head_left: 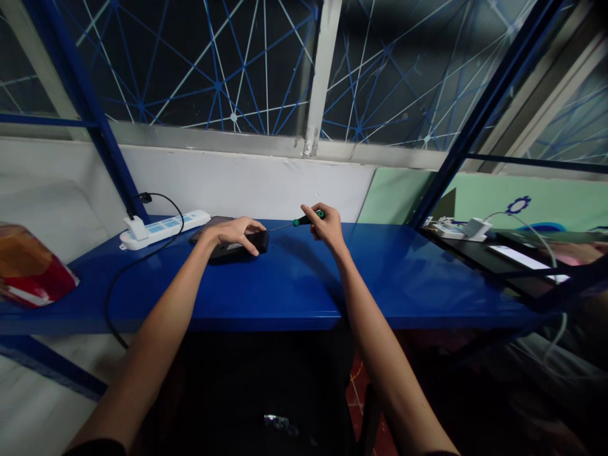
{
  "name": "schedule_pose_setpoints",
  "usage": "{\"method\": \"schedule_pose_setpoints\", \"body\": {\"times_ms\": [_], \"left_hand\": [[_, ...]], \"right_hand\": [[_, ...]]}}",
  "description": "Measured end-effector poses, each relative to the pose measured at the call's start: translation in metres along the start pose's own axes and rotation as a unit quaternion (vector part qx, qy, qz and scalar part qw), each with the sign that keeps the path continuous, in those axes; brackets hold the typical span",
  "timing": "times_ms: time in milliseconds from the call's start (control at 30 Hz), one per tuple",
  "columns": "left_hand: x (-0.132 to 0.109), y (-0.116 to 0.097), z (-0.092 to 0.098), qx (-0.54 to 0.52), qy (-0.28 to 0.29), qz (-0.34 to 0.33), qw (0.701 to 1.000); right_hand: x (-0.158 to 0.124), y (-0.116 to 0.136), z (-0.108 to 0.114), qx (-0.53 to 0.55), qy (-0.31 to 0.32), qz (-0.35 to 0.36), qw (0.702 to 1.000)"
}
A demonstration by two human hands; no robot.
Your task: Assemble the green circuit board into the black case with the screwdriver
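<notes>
On the blue table lies a black box-shaped device (pixel 228 255), whose exact kind I cannot make out. My left hand (pixel 236 232) is closed over its top and sides, thumb on the near side and fingers across the far side. In my right hand (pixel 327 225) is a screwdriver (pixel 303 221) with a black and green handle, pinched near its back end. Its thin shaft points left, and the tip is at the right end of the device; whether it sits in a screw is too small to tell. A few tiny dark bits lie beside that end.
A white power strip (pixel 166 229) with a plugged-in charger and black cable (pixel 124 269) lies to the left. Further left stands a red and orange package (pixel 35 266). At right, another person's hand (pixel 582 252) is near a lit phone (pixel 527 263). Blue posts flank the table (pixel 285 291).
</notes>
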State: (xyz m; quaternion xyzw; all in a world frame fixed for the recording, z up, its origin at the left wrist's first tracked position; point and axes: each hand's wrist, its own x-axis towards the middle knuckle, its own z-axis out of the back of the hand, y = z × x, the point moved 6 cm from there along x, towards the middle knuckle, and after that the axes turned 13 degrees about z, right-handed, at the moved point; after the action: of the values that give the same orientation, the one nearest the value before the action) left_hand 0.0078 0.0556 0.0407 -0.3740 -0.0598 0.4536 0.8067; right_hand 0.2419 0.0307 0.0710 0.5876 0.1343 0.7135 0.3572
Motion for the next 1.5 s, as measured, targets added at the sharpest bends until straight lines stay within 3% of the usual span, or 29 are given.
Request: {"method": "schedule_pose_setpoints", "body": {"times_ms": [233, 500, 700, 1000, 1233, 1500], "left_hand": [[-0.002, -0.002, -0.001, -0.005, -0.004, 0.003, 1.000], [0.000, 0.001, -0.001, -0.024, -0.002, -0.006, 1.000], [-0.001, 0.000, -0.002, -0.017, -0.008, 0.018, 1.000], [0.003, 0.006, -0.001, -0.020, -0.001, -0.007, 1.000], [-0.001, 0.001, -0.003, -0.006, 0.001, 0.026, 1.000], [0.002, 0.003, -0.003, -0.005, 0.002, 0.013, 1.000]], "right_hand": [[0.002, -0.004, -0.006, 0.077, 0.028, -0.021, 0.996], [-0.002, 0.006, 0.000, -0.020, 0.009, 0.013, 1.000], [0.002, -0.004, -0.008, 0.094, 0.035, -0.028, 0.995], [-0.002, 0.004, -0.001, -0.019, 0.044, 0.000, 0.999], [0.001, -0.004, -0.009, 0.108, 0.067, -0.030, 0.991], [-0.002, -0.001, -0.002, -0.047, 0.044, 0.000, 0.998]]}}
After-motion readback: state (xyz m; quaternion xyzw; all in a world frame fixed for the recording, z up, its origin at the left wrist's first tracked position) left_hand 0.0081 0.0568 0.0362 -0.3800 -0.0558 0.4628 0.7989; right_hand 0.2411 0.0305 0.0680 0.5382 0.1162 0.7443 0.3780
